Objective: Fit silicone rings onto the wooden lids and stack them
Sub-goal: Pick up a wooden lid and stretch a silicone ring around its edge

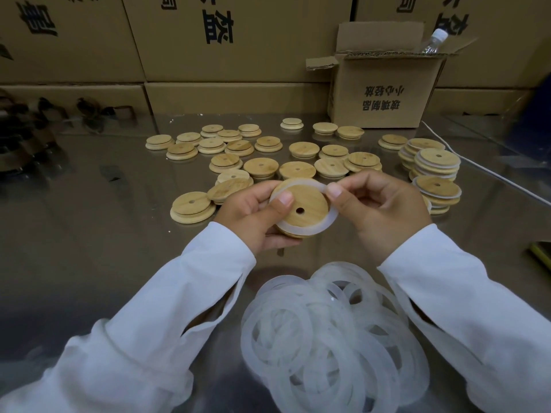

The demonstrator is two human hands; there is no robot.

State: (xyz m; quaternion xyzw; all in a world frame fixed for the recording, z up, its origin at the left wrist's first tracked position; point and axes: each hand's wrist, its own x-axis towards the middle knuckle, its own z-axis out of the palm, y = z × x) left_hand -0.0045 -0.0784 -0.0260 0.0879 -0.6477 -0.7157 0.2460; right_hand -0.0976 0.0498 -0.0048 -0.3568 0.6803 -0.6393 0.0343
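My left hand (253, 216) holds a round wooden lid (308, 204) with a centre hole, thumb pressed on its face. A translucent white silicone ring (331, 217) lies partly around the lid's inner step. My right hand (378, 204) pinches the ring at the lid's upper right edge. A heap of loose silicone rings (331, 332) lies on the table between my forearms. Several bare wooden lids (262, 166) are spread beyond my hands. Stacks of ringed lids (436, 163) stand at the right.
The shiny metal table (104, 234) reflects the room. An open cardboard box (384, 81) with a plastic bottle (432, 41) in it stands at the back right. Large cartons (208, 40) wall the back. Dark objects (44, 120) sit far left. A white cable (492, 171) runs along the right.
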